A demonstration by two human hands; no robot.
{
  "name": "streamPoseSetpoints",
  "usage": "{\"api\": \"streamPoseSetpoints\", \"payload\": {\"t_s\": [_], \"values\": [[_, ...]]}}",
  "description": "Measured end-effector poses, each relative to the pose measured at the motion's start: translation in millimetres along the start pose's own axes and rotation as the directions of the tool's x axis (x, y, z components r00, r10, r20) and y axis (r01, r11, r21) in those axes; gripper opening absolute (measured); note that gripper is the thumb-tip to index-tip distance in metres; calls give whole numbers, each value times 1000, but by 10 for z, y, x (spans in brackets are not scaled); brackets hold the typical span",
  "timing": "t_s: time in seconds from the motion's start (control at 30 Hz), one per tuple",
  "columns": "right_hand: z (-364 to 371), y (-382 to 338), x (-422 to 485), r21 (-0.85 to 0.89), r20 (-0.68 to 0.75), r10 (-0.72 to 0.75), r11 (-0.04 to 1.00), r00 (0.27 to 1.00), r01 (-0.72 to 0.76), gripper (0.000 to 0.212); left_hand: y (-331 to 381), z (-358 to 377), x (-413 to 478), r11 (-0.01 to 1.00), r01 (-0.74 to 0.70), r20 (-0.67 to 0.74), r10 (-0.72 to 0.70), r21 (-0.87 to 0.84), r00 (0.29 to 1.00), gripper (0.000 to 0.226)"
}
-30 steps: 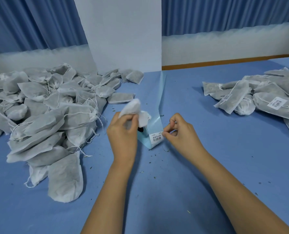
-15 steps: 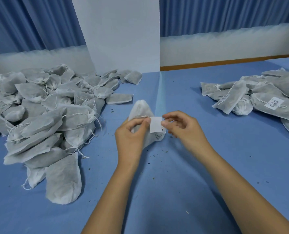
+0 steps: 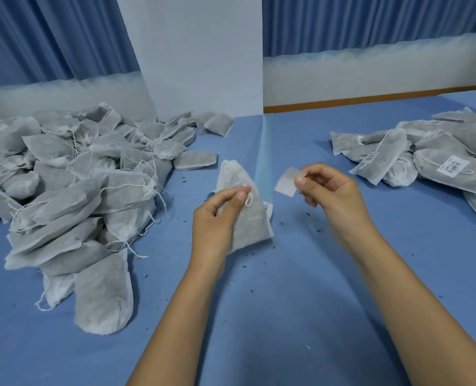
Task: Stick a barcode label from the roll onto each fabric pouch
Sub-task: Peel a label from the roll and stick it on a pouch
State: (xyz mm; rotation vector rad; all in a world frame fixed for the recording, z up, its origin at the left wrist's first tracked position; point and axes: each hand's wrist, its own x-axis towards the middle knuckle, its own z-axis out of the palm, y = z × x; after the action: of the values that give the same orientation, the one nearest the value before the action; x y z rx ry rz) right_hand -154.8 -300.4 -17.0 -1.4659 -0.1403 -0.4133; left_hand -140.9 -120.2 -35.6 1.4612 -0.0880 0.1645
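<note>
A: Changes, left to right?
B: Unlabelled pile on counter: unmoved. Left hand: still grips pouch near its drawstring, mid-counter. Label: was at the pouch, now apart to its right, pinched by right hand.
A: Contents?
B: Pouches tied shut, dark fill showing through, kind not identifiable; labelled pile far right
</note>
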Motion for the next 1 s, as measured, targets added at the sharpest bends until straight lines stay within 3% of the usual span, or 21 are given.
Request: {"api": "streamPoseSetpoints", "payload": {"t_s": [0.2, 0.3, 0.4, 0.53, 0.73, 1.0], "values": [[46, 5, -28, 103, 135, -89, 992, 987, 75, 16, 3, -28, -4, 998, -44, 74, 41, 37, 996, 31], [46, -8, -48, 42, 230, -146, 989, 962, 140, 19, 12, -40, -3, 995, -57, 119, 47, 80, 992, 29], [59, -8, -72, -132, 341, -214, 953, 915, 272, 22, 26, -33, -18, 988, -78, 175, 54, 132, 983, 28], [32, 9, -74, -319, 423, -175, 889, 889, 327, 17, 27, -37, -25, 972, -95, 244, 41, 215, 969, 25], [0, -16, -71, -403, 470, -189, 823, 862, 400, 9, 80, -77, -35, 965, -129, 378, 34, 229, 925, 35], [-45, -15, -40, -474, 511, -155, 770, 846, 427, 9, 114, -117, -36, 981, -47, 441, -43, 190, 896, 40]]}}
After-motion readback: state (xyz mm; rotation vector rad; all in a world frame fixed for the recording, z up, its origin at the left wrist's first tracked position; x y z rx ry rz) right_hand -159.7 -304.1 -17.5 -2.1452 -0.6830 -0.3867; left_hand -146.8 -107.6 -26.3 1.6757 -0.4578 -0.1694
